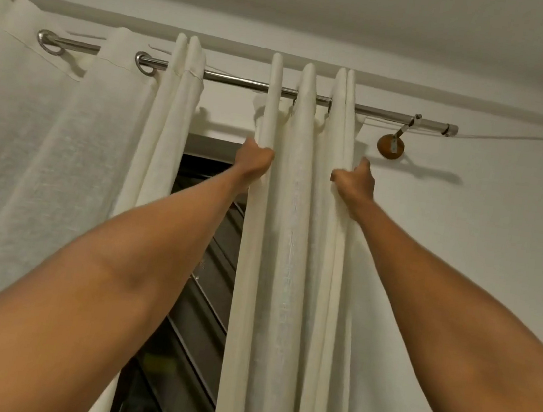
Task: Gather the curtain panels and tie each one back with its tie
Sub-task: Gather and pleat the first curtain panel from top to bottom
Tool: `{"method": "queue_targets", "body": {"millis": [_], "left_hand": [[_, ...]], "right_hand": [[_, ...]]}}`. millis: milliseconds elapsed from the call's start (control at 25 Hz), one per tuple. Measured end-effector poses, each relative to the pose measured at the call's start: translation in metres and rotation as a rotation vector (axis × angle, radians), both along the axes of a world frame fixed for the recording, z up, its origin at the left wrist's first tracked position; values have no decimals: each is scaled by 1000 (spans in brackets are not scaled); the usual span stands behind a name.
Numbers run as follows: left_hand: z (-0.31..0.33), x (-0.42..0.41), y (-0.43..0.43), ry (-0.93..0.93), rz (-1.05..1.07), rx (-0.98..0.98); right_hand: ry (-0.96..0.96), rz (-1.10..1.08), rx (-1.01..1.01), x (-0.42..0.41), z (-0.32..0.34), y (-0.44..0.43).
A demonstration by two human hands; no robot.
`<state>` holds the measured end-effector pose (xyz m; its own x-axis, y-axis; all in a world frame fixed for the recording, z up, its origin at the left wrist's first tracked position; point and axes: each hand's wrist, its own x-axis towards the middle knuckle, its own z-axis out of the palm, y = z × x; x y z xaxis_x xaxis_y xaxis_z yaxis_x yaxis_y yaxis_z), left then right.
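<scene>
Two cream curtain panels hang by metal eyelets from a steel rod (238, 80). The right curtain panel (289, 242) is bunched into narrow folds near the rod's right end. High up, just under the rod, my left hand (253, 162) grips the panel's left edge fold. My right hand (356, 182) clutches the folds on its right side. The left curtain panel (45, 158) hangs more spread out at the left. No tie is in view.
Between the panels a dark window with slanted slats (204, 283) shows. A round wooden bracket (390, 146) holds the rod on the white wall at the right. A thin white cable (514, 137) runs along the wall from the rod's end. The ceiling is close above.
</scene>
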<state>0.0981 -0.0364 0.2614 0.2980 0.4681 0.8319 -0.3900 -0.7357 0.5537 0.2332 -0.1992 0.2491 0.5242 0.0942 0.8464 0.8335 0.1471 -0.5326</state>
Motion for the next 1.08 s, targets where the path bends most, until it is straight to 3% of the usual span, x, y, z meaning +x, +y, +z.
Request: {"method": "queue_targets", "body": {"millis": [120,280,400,520,640,720,880,1000,1080], "left_hand": [[32,15,0,-76,-96,21],[45,29,15,-29,-66,101],[55,34,17,-58,59,88],[62,48,-7,-176,213,67],[65,67,-35,-18,-154,135],[66,61,-33,55,-220,194],[63,60,-10,-143,93,165],[9,63,-9,-72,233,172],[-40,58,-1,-26,389,312]], "right_hand": [[-45,79,-67,13,39,-12],[-85,50,-180,32,49,1],[-99,8,-78,39,52,16],[-88,122,0,30,59,49],[-133,326,72,0,69,56],[-201,334,68,-5,71,43],[-180,214,60,0,57,39],[-166,82,60,9,18,61],[-270,-106,-32,9,-24,71]]}}
